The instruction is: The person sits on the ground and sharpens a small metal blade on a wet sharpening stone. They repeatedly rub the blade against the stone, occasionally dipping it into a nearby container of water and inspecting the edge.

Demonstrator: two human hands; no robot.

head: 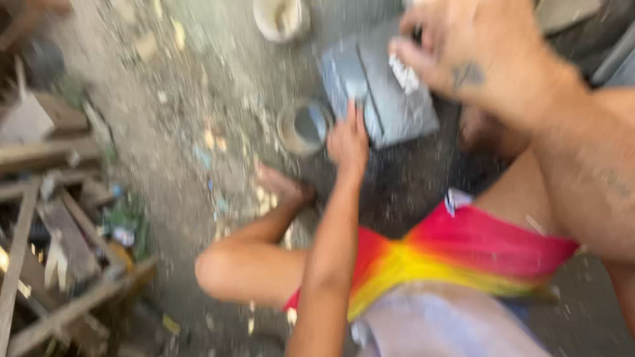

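The frame is blurred. A flat grey slab [397, 106] lies on the dirty ground in front of me. My left hand [348, 142] rests against the slab's near left edge, with its fingers laid on it. My right hand [463, 46] is close to the camera above the slab's far side. Its fingers are curled around a small white piece [405, 74] that touches the slab's top. What the white piece is cannot be made out.
A small round tin [304, 125] holding liquid stands just left of the slab, and a white bucket [281, 18] sits behind it. My bare foot [281, 186] and bent knee [225, 268] are below the tin. Scrap wood and planks [59, 231] are piled at the left.
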